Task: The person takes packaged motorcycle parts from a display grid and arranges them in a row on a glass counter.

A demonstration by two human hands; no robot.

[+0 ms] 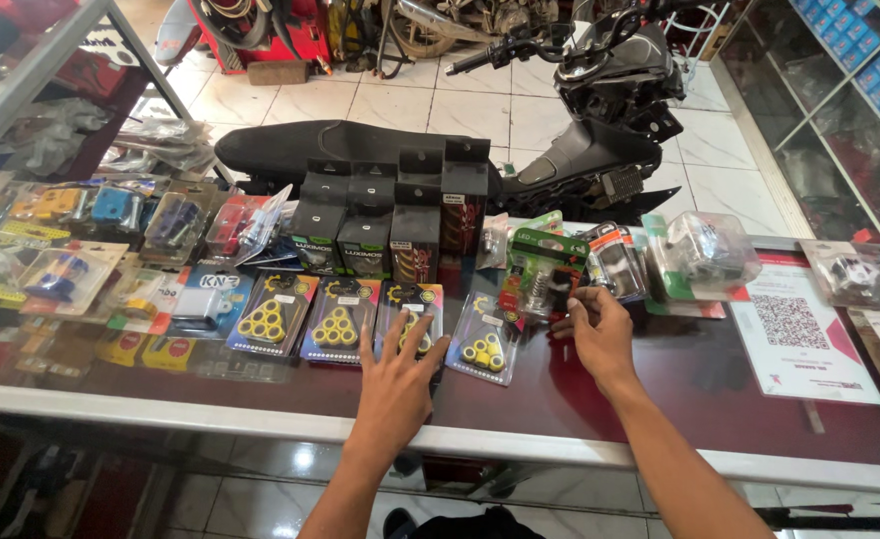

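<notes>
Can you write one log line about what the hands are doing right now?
left hand: flat on yellow roller pack | right hand: fingertips on green blister pack | surface: glass counter

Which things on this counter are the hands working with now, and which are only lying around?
In hand:
- left hand lies flat on a roller pack
- right hand touches the green blister pack

Lying about:
- black boxes
- two more roller packs
- clear bagged part
- code card
- motorcycle beyond the counter
</notes>
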